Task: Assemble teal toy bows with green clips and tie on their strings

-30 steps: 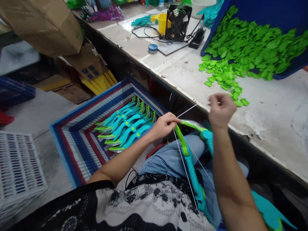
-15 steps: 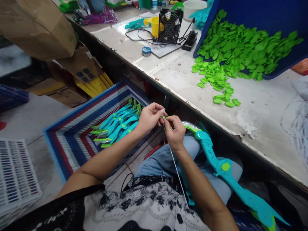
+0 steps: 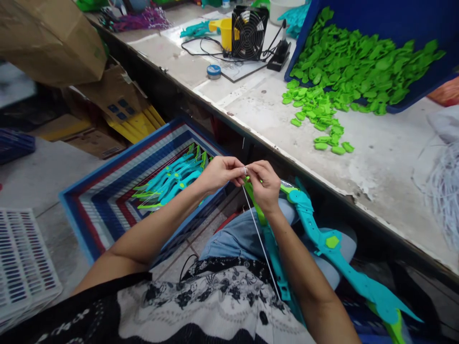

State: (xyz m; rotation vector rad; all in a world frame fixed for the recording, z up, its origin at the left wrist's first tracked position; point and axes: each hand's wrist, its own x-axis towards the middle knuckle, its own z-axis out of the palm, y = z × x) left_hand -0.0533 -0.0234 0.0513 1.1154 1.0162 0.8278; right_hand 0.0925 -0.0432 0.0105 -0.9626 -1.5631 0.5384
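My left hand point(image 3: 225, 172) and my right hand point(image 3: 264, 185) meet over my lap, fingertips pinched together. Between them is a small loop of white string point(image 3: 258, 228), whose length runs taut down towards my waist. Below my fingers is the green end of a teal toy bow point(image 3: 276, 260), partly hidden by my right hand and forearm. A second teal toy bow point(image 3: 332, 242) with a green hexagon lies across my right thigh. To the left, several similar teal and green bows point(image 3: 175, 179) lie in a striped basket point(image 3: 103, 191).
The worktable point(image 3: 251, 107) carries a blue bin point(image 3: 373, 21) spilling green plastic pieces point(image 3: 358, 67), a black fan point(image 3: 249, 33), a yellow cup point(image 3: 225, 33) and a small round tin point(image 3: 214, 71). Cardboard boxes point(image 3: 53, 40) and a white crate point(image 3: 28, 253) stand left. White strings point(image 3: 446, 191) lie at right.
My right hand has moved up against my left fingertips, at the string's loop. More of the bow's green end shows below my hands. The view has shifted slightly.
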